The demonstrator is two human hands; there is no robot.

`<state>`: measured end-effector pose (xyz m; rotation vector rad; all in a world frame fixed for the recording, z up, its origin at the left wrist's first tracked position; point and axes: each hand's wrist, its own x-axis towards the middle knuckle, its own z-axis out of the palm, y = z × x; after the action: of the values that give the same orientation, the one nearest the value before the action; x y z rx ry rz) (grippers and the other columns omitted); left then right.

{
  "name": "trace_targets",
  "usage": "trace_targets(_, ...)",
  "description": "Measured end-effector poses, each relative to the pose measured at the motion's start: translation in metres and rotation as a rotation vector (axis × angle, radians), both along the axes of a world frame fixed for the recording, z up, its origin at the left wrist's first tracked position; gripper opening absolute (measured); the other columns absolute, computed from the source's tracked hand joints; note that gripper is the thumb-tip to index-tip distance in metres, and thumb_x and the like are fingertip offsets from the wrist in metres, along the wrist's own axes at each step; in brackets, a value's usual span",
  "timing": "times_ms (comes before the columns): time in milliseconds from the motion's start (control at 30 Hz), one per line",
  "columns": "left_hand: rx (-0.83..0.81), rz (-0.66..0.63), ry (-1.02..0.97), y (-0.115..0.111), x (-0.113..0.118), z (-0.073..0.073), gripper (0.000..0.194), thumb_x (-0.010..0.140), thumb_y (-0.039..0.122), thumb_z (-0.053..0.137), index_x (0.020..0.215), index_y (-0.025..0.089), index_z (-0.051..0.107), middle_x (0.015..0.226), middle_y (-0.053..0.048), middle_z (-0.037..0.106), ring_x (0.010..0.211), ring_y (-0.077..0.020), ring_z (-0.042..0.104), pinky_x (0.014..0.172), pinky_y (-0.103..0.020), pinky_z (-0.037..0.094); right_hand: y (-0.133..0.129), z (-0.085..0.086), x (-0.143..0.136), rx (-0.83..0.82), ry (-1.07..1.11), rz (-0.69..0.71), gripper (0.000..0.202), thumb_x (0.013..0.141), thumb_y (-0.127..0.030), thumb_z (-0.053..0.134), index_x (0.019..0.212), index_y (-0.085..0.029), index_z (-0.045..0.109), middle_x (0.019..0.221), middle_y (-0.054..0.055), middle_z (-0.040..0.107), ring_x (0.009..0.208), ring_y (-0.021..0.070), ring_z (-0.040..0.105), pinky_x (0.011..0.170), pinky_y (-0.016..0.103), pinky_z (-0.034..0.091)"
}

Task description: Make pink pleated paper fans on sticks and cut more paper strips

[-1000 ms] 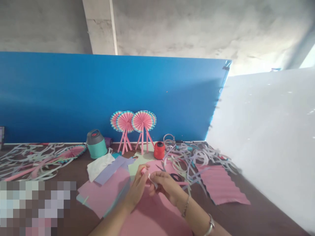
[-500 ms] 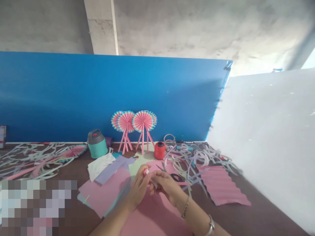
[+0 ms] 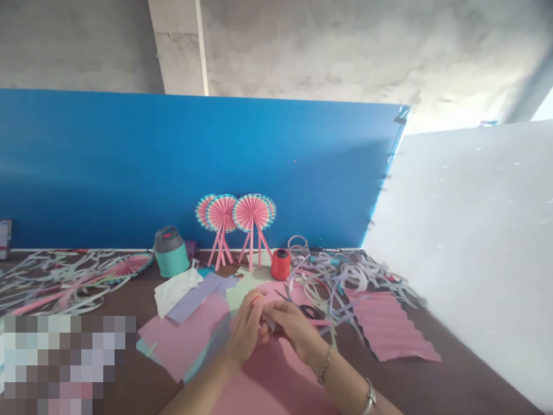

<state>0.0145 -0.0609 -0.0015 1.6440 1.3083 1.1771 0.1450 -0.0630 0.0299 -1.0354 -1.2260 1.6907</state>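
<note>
My left hand [image 3: 247, 329] is closed around a small red-and-white piece [image 3: 255, 300]; only its tip shows, so its kind is unclear. Close beside it, my right hand [image 3: 296, 327] has its fingers pinched together, with a bit of pale strip [image 3: 271, 324] showing between the two hands. What the right fingertips grip is mostly hidden. Both hands are over a large pink sheet [image 3: 276, 380]. Just beyond them lie scissors [image 3: 309, 312] with dark handles, blades pointing left.
Pink pleated paper fans [image 3: 253, 213] stand on crossed sticks before the blue partition [image 3: 173, 155]. A red thread spool [image 3: 280, 265] and teal jug [image 3: 170, 256] are near. Curled paper strips [image 3: 354, 276] lie right, beside a pleated pink sheet [image 3: 393, 325]; stacked coloured sheets [image 3: 194, 334] lie left.
The left fingers have closed further over the red-and-white piece, so less of it shows. Both hands stay in nearly the same place; the surrounding things have not moved.
</note>
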Motion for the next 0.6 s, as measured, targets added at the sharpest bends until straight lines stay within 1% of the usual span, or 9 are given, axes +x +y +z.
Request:
trace_targets(67, 0.076, 0.031, 0.004, 0.003, 0.000, -0.004, 0.035, 0.094, 0.037, 0.024, 0.105, 0.024, 0.054, 0.110, -0.005, 0.059, 0.100, -0.0161, 0.057, 0.091, -0.033, 0.045, 0.000, 0.000, 0.000, -0.004, 0.007, 0.010, 0.044, 0.064, -0.056, 0.068, 0.063, -0.012, 0.060, 0.054, 0.003, 0.063, 0.045, 0.0104, 0.055, 0.046, 0.021, 0.031)
trace_targets(133, 0.181, 0.087, 0.056, 0.006, -0.001, -0.008, 0.033, 0.094, 0.033, 0.025, 0.096, 0.023, 0.056, 0.112, -0.006, 0.060, 0.109, -0.0173, 0.052, 0.098, -0.038, 0.040, 0.000, 0.000, 0.001, -0.028, 0.009, 0.013, 0.044, 0.063, -0.055, 0.069, 0.064, -0.012, 0.063, 0.056, 0.004, 0.064, 0.046, 0.0106, 0.056, 0.047, 0.022, 0.032)
trace_targets(200, 0.291, 0.127, 0.111, 0.010, -0.001, -0.012, 0.033, 0.094, 0.029, 0.025, 0.090, 0.023, 0.057, 0.110, -0.007, 0.061, 0.112, -0.0181, 0.050, 0.100, -0.041, 0.038, 0.001, 0.000, 0.002, -0.064, 0.003, 0.014, 0.041, 0.062, -0.052, 0.070, 0.066, -0.011, 0.065, 0.058, 0.005, 0.065, 0.047, 0.0106, 0.057, 0.048, 0.022, 0.033)
trace_targets(267, 0.377, 0.150, 0.157, 0.011, -0.001, -0.014, 0.032, 0.094, 0.027, 0.026, 0.090, 0.022, 0.057, 0.110, -0.007, 0.061, 0.112, -0.0180, 0.051, 0.100, -0.041, 0.038, 0.002, -0.002, 0.003, -0.090, -0.001, 0.023, 0.037, 0.062, -0.048, 0.070, 0.067, -0.011, 0.066, 0.059, 0.005, 0.066, 0.048, 0.0111, 0.059, 0.049, 0.021, 0.035)
trace_targets(333, 0.400, 0.164, 0.196, 0.012, -0.001, -0.015, 0.032, 0.094, 0.026, 0.026, 0.092, 0.022, 0.058, 0.108, -0.007, 0.062, 0.110, -0.0172, 0.052, 0.098, -0.040, 0.040, 0.003, -0.003, 0.005, -0.101, -0.004, 0.031, 0.034, 0.063, -0.045, 0.069, 0.069, -0.011, 0.067, 0.061, 0.006, 0.067, 0.050, 0.0118, 0.060, 0.049, 0.021, 0.036)
trace_targets(500, 0.346, 0.170, 0.333, 0.010, 0.000, -0.018, 0.036, 0.095, 0.025, 0.023, 0.095, 0.024, 0.059, 0.099, -0.004, 0.064, 0.101, -0.0151, 0.056, 0.090, -0.036, 0.045, 0.006, -0.007, 0.007, -0.100, -0.026, 0.021, 0.028, 0.064, -0.038, 0.066, 0.072, -0.011, 0.065, 0.060, 0.005, 0.067, 0.050, 0.0123, 0.061, 0.049, 0.021, 0.035)
trace_targets(600, 0.371, 0.158, 0.401, 0.011, -0.001, -0.021, 0.038, 0.096, 0.023, 0.021, 0.096, 0.024, 0.059, 0.096, -0.003, 0.065, 0.097, -0.0146, 0.057, 0.087, -0.034, 0.047, 0.005, -0.006, 0.007, -0.069, -0.044, 0.023, 0.027, 0.064, -0.038, 0.066, 0.070, -0.012, 0.062, 0.058, 0.004, 0.066, 0.052, 0.0123, 0.061, 0.050, 0.021, 0.036)
